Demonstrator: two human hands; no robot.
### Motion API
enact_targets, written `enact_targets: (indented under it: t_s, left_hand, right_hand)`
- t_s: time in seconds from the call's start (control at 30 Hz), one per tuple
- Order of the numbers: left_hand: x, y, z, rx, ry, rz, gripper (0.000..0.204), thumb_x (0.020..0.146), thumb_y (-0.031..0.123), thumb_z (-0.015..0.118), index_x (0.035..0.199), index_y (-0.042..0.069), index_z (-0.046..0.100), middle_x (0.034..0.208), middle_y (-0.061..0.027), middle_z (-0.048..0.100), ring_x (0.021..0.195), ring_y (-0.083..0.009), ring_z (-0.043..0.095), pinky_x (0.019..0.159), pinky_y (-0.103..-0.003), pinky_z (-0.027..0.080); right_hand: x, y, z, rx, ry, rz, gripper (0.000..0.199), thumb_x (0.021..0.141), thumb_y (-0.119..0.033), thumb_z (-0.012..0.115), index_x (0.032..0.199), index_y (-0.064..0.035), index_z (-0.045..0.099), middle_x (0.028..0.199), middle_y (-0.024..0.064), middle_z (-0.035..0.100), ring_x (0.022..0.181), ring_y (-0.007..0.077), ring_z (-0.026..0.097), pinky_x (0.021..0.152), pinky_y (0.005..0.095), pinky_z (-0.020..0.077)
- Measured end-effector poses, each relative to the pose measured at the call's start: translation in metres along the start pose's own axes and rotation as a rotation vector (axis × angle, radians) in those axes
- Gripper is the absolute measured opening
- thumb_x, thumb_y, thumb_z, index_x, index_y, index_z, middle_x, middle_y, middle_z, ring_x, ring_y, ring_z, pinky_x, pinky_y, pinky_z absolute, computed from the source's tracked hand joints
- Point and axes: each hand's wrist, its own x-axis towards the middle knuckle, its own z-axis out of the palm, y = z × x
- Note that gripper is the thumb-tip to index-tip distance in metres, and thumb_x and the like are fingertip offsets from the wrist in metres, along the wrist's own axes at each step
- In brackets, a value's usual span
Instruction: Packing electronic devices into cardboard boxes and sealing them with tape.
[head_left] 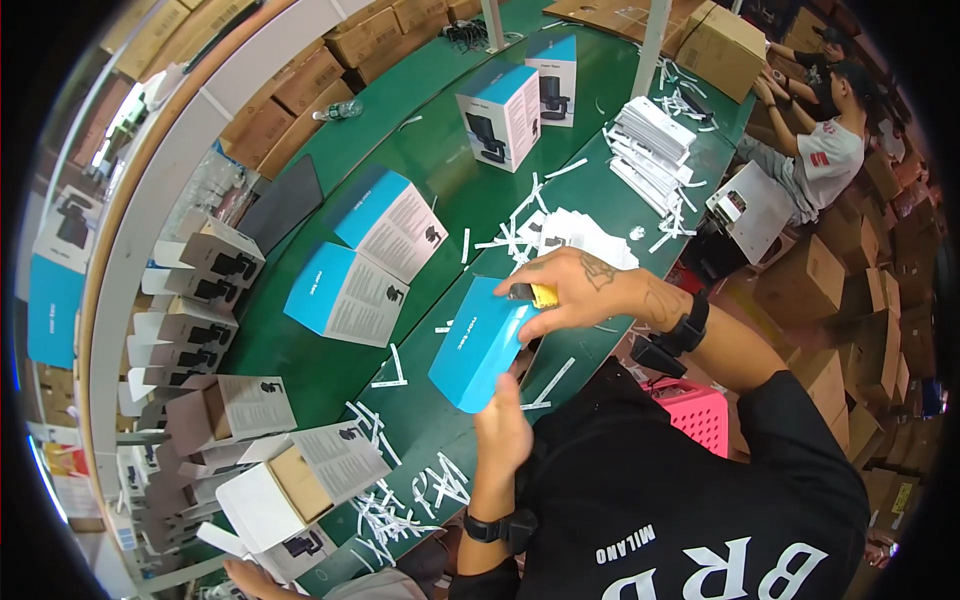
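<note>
A blue-and-white carton [480,345] is tilted in front of me with its blue face up. My left hand [502,425] grips its near end, the thumb along the edge and the other fingers hidden underneath. Over the carton's right side is my right hand [580,290], fingers curled around a small yellow-and-black tool [540,294] whose exact kind I cannot make out. The right thumb lies against the carton's edge. Loose white paper strips [555,380] and a pile of white sheets [580,235] lie beside the carton on the green table [420,290].
Similar cartons [385,225] stand to the left and at the back [500,115]. A stack of white folded sheets [650,150] is at the far right. Another person's hand [262,580] is at an opened carton [300,480]. A pink basket [695,415] sits by my right side.
</note>
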Motion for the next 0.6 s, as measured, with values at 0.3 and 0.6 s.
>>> enact_targets:
  t_s: [0.3, 0.6]
  left_hand:
    - [-0.010, -0.023, -0.002, 1.125, -0.215, 0.295, 0.056, 0.096, 0.021, 0.066, 0.139, -0.011, 0.052, 0.136, -0.0302, 0.058, 0.124, -0.0455, 0.057, 0.103, -0.048, 0.048]
    - [-0.051, -0.004, -0.026, 0.851, -0.300, 0.399, 0.053, 0.086, 0.008, 0.075, 0.134, -0.007, 0.059, 0.134, -0.0237, 0.061, 0.118, -0.0406, 0.061, 0.097, -0.049, 0.050]
  right_hand:
    - [-0.018, 0.015, 0.033, -0.229, 0.118, -0.177, 0.061, 0.074, -0.047, 0.090, 0.119, -0.0092, 0.072, 0.094, 0.0089, 0.071, 0.074, 0.0266, 0.070, 0.063, 0.0335, 0.0551]
    - [-0.044, 0.023, 0.090, -0.308, 0.451, -0.216, 0.054, 0.072, -0.045, 0.091, 0.113, -0.0148, 0.074, 0.083, 0.0015, 0.065, 0.063, 0.0199, 0.065, 0.053, 0.0298, 0.0519]
